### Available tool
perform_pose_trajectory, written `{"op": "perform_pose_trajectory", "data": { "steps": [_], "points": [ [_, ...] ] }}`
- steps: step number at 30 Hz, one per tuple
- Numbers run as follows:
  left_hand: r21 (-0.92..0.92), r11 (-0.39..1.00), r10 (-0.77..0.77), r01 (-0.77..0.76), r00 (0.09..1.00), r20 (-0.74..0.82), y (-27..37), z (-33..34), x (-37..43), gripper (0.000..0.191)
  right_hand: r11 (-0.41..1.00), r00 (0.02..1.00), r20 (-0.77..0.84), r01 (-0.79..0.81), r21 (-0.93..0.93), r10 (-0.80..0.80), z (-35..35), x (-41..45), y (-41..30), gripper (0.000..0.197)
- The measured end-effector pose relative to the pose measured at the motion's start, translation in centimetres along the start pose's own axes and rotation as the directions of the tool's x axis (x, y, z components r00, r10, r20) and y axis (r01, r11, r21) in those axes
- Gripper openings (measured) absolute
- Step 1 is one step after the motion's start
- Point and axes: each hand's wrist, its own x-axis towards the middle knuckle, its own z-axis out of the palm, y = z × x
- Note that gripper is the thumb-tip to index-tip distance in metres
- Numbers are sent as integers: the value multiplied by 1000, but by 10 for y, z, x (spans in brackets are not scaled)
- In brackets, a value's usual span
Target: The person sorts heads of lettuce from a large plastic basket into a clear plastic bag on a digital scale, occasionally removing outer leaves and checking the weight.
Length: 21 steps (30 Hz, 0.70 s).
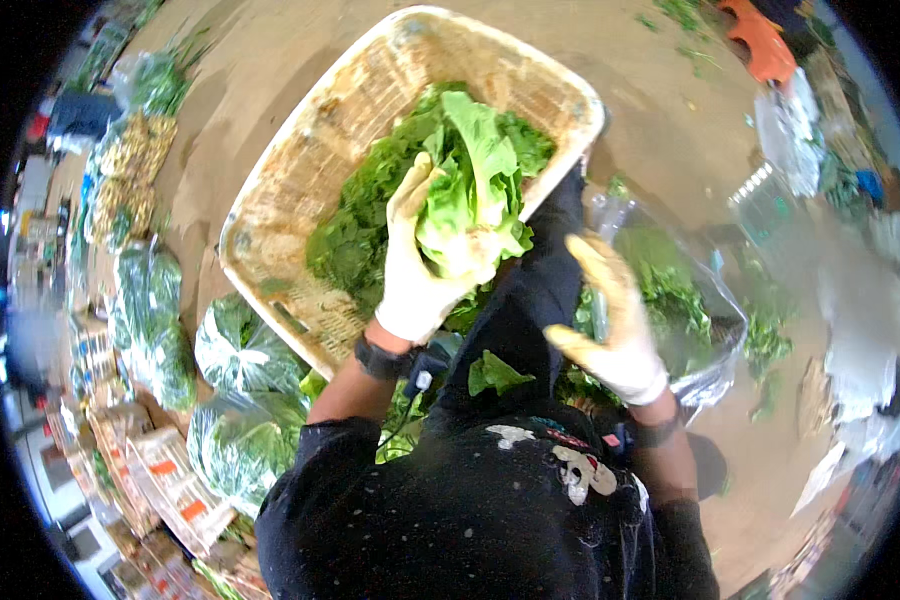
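My left hand (pixel 414 262), in a pale work glove, grips a head of leafy lettuce (pixel 480 180) from below, its cut base facing me. The lettuce is held over a large, dirt-stained white plastic basket (pixel 285 202), where more dark green leaves (pixel 367 202) lie. My right hand (pixel 611 322), gloved likewise, has its fingers apart and holds nothing. It hovers right of my leg, beside a clear plastic bag (pixel 720 300) with leafy greens (pixel 660 277) inside. A loose leaf (pixel 499 373) rests on my dark trousers.
Clear bags of greens (pixel 244 442) crowd the floor at my left, with flattened cardboard boxes (pixel 172 480) behind them. Farther up stand sacks of yellowish produce (pixel 127 172). Scattered leaves (pixel 765 337) and plastic sheeting (pixel 859 360) lie at right. An orange object (pixel 761 41) is at the upper right.
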Motion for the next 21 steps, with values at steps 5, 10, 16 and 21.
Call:
{"op": "perform_pose_trajectory", "data": {
  "steps": [5, 10, 16, 21],
  "points": [
    [-76, 994, 97, -76, 938, 334, 39, 68, -35, 119, 711, 900, -361, 85, 698, 246, 52, -15, 22, 92],
    [-192, 979, 138, -64, 905, 402, 62, 102, -31, 90, 117, 748, -261, 240, 964, 610, 27, -81, 119, 65],
    [-163, 962, -131, 221, 891, 434, 10, 151, -38, 83, -42, 670, -247, 384, 922, 700, -17, -168, 150, 66],
    [-167, 133, -239, 977, 195, 951, -46, 208, -87, 48, 105, 703, -285, 288, 952, 652, -37, -229, 164, 78]
  ]
}}
